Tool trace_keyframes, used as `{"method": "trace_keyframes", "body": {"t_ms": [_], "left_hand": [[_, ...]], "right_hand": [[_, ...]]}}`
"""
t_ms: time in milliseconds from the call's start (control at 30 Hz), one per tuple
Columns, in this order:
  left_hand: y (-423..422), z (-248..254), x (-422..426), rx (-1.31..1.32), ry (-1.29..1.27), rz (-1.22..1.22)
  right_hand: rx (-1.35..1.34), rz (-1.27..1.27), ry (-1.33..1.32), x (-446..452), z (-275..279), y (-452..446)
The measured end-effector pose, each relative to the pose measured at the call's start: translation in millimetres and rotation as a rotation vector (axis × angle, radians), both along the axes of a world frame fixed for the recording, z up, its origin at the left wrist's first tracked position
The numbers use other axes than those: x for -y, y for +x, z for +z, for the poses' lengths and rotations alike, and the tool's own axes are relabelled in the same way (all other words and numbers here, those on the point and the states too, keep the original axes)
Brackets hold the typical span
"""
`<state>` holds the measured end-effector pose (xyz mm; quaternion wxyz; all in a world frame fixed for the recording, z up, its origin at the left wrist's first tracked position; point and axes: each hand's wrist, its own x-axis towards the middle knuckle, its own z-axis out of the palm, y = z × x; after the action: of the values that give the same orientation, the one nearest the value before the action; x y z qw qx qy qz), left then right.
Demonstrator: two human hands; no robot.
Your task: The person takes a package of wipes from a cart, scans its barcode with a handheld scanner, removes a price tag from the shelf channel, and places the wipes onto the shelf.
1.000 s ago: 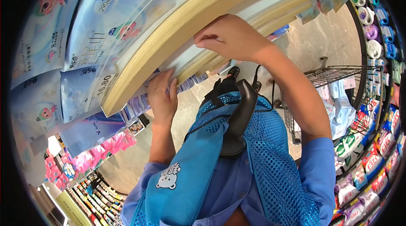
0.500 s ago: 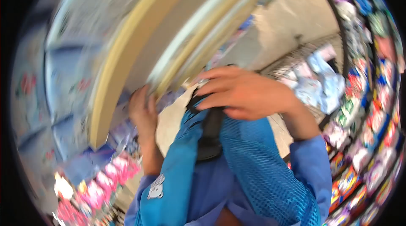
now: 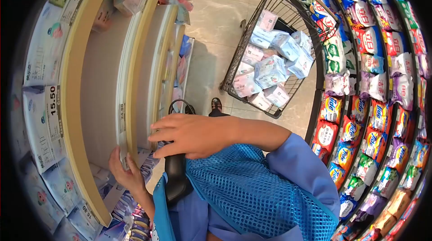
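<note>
My left hand [image 3: 126, 171] is at the near end of a shelf's clear price strip [image 3: 122, 119], thumb and fingers on either side of it. A tag reading 24.80 sits in this strip. My right hand [image 3: 195, 135] reaches across my chest, palm down, with its fingers apart and nothing visible in them. Its fingertips point at the shelf edges. Just below it hangs a black curved device [image 3: 176, 180] over my blue mesh vest [image 3: 256, 187]; whether the palm touches the device is hidden.
Soft packs [image 3: 42, 128] fill the near left shelf, tagged 13.80, 15.50 and 16.80. A black wire shopping cart [image 3: 234, 67] with several pink and blue packs [image 3: 272, 67] stands ahead on the tiled floor [image 3: 216, 11]. Bagged detergent [image 3: 330, 106] lines curved-looking shelves at right.
The view has swung and sharpened, bringing the cart fully into sight. My right hand has moved left toward the shelf edges. My left hand is still at the shelf strip.
</note>
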<state>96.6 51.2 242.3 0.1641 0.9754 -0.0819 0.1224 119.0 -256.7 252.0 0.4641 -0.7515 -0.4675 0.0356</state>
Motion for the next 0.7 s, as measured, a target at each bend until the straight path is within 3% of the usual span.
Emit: {"method": "trace_keyframes", "body": {"t_ms": [100,167,267,300,400,467,500,567,600,667,700], "left_hand": [[2.0,2.1,10.1,-0.018,-0.054,-0.042],[3.0,3.6,15.9,-0.036,-0.051,-0.056],[3.5,4.5,19.3,-0.066,-0.062,-0.068],[3.5,4.4,19.8,-0.078,-0.077,-0.071],[4.0,0.7,18.7,-0.092,-0.101,-0.078],[4.9,-1.5,17.7,-0.088,-0.097,-0.09],[5.6,-2.5,17.8,-0.084,-0.092,-0.105],[8.8,-4.1,18.0,-0.111,-0.094,-0.116],[11.3,-4.5,18.7,-0.135,-0.094,-0.126],[15.3,-3.3,22.8,-0.15,-0.113,-0.131],[17.5,-3.0,25.1,-0.163,-0.132,-0.131]], "right_hand": [[-0.117,-0.05,0.037,23.1,-6.7,-5.2],[-0.201,-0.245,0.094,50.6,-19.5,-1.8],[-0.084,-1.049,-0.041,121.1,-75.9,-8.2],[0.04,-1.301,-0.23,155.8,-102.3,-13.7],[-0.076,-1.773,-0.56,235.9,-162.7,-51.6],[-0.401,-1.87,-0.66,259.9,-191.3,-79.1],[-0.401,-1.87,-0.662,276.9,-230.9,-95.5],[-0.917,-1.716,0.035,301.6,-307.2,-121.7],[-0.919,-1.72,0.037,291.4,-295.8,-121.6],[-0.96,-1.743,0.555,259.3,-259.0,-120.8],[-0.959,-1.744,0.557,257.5,-257.0,-123.6]]}}
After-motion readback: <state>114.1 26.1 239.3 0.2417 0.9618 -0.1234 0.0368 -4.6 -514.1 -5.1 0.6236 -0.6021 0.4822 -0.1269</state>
